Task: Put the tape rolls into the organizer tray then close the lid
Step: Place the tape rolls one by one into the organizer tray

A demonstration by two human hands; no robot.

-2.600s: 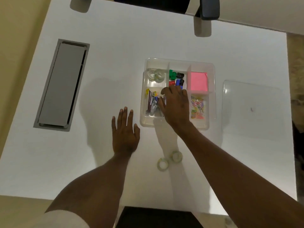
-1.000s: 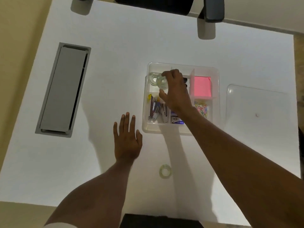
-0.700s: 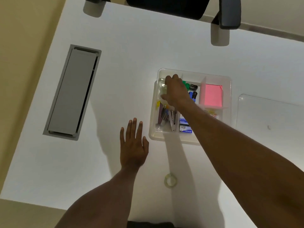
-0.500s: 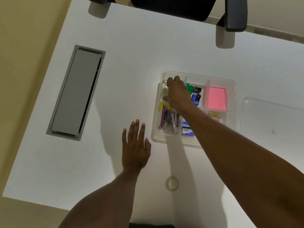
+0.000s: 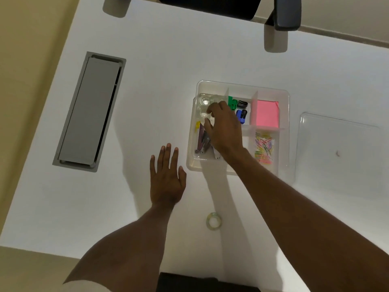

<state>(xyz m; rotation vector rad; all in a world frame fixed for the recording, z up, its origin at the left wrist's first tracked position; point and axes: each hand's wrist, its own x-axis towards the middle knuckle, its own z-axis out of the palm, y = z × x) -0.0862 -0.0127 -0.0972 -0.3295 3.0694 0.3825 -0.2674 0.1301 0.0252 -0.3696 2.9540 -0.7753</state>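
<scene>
The clear organizer tray (image 5: 242, 86) sits on the white table, with several clear tape rolls (image 5: 204, 101) in its far-left compartment. My right hand (image 5: 224, 128) hovers over the tray, thumb and fingers spread just right of the nearest roll (image 5: 203, 116) and holding nothing. Flat on the table left of the tray lies my left hand (image 5: 167, 179), fingers apart. One tape roll (image 5: 213, 221) lies loose on the table near me, below the tray. The clear lid (image 5: 336, 144) rests flat to the right of the tray.
Other compartments hold staplers (image 5: 201, 140), sharpeners (image 5: 241, 110), pink sticky notes (image 5: 267, 112) and coloured paper clips (image 5: 264, 146). A grey cable hatch (image 5: 90, 110) is set into the table at left. A dark chair (image 5: 210, 5) stands beyond the far edge.
My right hand carried one of the two loose rolls from the table into the far-left compartment and has drawn back a little from it. The left hand stayed flat.
</scene>
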